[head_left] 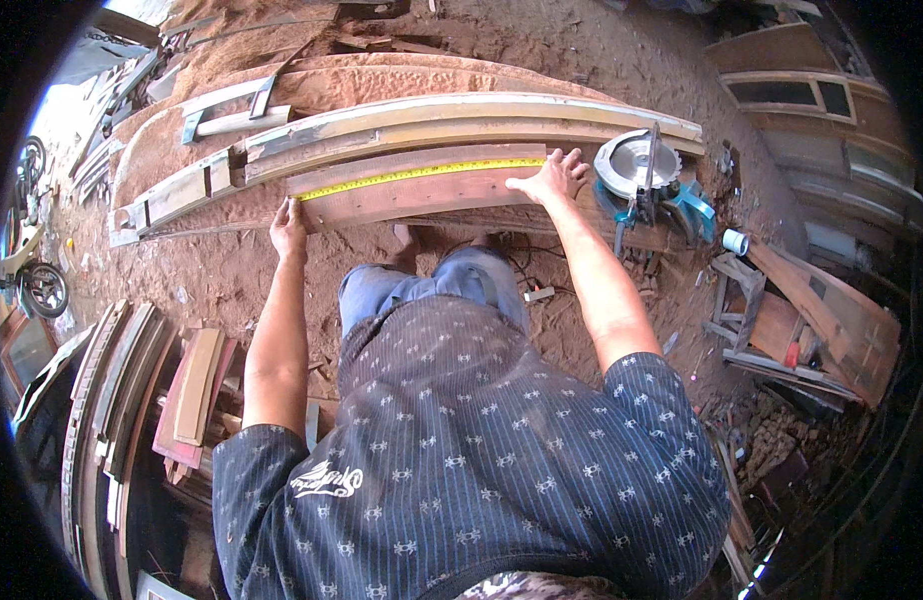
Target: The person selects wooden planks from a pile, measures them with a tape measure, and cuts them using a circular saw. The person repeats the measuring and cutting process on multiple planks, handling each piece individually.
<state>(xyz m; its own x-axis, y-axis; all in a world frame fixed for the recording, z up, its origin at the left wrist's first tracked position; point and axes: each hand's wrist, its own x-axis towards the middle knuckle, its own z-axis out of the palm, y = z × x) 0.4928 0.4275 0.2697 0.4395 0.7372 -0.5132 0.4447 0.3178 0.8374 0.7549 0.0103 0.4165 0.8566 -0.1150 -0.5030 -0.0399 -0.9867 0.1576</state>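
A yellow tape measure (422, 172) is stretched along a reddish wooden plank (422, 200) on a long bench stacked with boards. My left hand (290, 226) pinches the tape at the plank's left end. At the other end of the tape, my right hand (557, 180) rests on the plank with thumb and fingers spread. Just right of that hand sits a teal circular saw (697, 208) with its silver blade facing up. Behind the plank run long pale wooden rails (432, 125).
Timber stacks (117, 400) stand at the lower left, near a motorbike (37, 280). A rough wooden frame with panels (822, 330) is at the right, below leaning framed panels (802, 100). A cord lies on the dirt floor (182, 280) by my feet, and sawdust covers the bench's back.
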